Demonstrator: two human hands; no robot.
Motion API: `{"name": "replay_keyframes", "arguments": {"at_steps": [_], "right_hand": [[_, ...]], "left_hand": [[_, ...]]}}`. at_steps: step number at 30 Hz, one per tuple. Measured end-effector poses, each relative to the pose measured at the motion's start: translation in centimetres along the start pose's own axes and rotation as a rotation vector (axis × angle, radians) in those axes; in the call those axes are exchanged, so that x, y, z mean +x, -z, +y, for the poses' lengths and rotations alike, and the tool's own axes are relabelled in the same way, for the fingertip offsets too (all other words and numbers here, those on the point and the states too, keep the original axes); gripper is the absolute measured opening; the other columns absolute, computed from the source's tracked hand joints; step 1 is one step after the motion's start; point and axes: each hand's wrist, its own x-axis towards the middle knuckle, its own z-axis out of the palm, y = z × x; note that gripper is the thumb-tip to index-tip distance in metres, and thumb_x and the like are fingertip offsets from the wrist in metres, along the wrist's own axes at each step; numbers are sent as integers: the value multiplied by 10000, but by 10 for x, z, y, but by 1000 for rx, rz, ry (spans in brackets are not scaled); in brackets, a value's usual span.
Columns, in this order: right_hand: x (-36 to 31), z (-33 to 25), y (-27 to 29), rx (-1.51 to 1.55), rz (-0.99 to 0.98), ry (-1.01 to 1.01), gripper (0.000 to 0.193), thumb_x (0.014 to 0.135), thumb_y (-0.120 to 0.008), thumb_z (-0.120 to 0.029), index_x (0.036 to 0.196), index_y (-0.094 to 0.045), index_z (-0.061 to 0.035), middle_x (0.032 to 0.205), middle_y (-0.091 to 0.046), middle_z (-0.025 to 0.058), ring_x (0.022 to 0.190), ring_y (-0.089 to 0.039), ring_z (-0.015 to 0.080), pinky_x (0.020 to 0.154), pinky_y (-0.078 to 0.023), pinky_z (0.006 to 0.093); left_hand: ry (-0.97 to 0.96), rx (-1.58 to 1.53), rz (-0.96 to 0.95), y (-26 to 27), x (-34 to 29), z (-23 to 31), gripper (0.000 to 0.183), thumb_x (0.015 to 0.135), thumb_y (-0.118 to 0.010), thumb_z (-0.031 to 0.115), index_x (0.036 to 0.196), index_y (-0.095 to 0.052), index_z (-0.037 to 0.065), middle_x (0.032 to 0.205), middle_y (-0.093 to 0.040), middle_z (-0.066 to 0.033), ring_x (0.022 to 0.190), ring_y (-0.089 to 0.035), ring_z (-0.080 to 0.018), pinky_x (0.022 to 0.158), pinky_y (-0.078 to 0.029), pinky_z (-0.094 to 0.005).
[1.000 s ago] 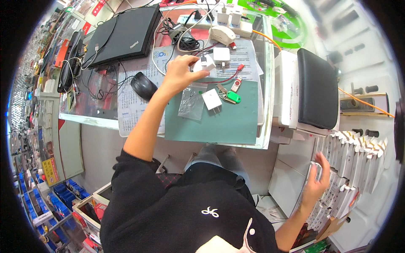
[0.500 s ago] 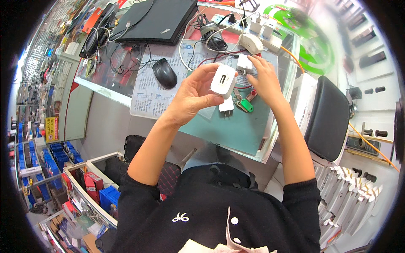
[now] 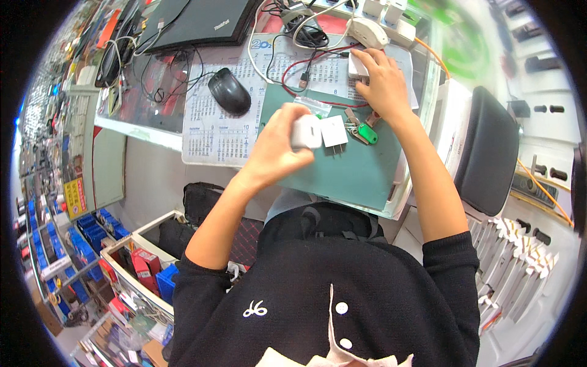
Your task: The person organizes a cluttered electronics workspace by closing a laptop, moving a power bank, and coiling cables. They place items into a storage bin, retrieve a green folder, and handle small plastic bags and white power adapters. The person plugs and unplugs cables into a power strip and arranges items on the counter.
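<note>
Low over the green mat [image 3: 342, 177], my left hand [image 3: 269, 150] is curled around a white USB charger [image 3: 306, 132], its slotted face turned right. Just right of it lies another white charger [image 3: 334, 131], metal prongs pointing toward me. Keys with a green tag [image 3: 367, 133] rest beside that one. Farther back, my right hand [image 3: 385, 85] has its fingers bent over a white plug-type block [image 3: 357, 66]; the fingertips partly cover it. Behind the charger in my left hand is a small clear plastic bag [image 3: 313, 105].
A black mouse [image 3: 230, 92] sits on a calendar sheet [image 3: 214, 134] at left. A black laptop [image 3: 195, 24] lies behind it. Cables [image 3: 306, 30], a power strip [image 3: 397, 30] and a white rounded device [image 3: 368, 32] crowd the back. A black-padded seat [image 3: 486, 153] stands at right.
My left hand has lowered the charger toward the mat, beside the pronged charger, and turned its slotted face. My right hand stays at the white block. The whole view has shifted slightly.
</note>
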Motion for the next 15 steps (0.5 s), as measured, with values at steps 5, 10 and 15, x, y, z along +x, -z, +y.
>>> {"name": "replay_keyframes", "arguments": {"at_steps": [5,10,15], "right_hand": [[-32,-53,43,90,-81,-119,488,721,-744,-304,1140,-593,-103,1093,-562,104,1032,-548,287,841,-448,436],[-75,-111,28,23,-320,-247,545,726,-740,-202,1209,-526,-72,1106,-536,123,957,-580,302,818,-488,383],[-78,-112,37,540,8,-345,610,751,-708,-26,1291,-429,-86,1172,-516,124,1058,-564,236,873,-486,355]], "left_hand": [[-205,147,-33,6,0,-12,505,616,-643,121,1080,-460,36,951,-531,-169,906,-514,-351,789,-441,-419],[35,-123,-80,17,-4,-42,496,629,-633,109,1079,-439,32,977,-506,-154,905,-517,-327,799,-436,-393],[39,-276,-106,24,6,-59,472,643,-615,69,1082,-444,44,987,-503,-122,925,-525,-259,825,-433,-345]]}}
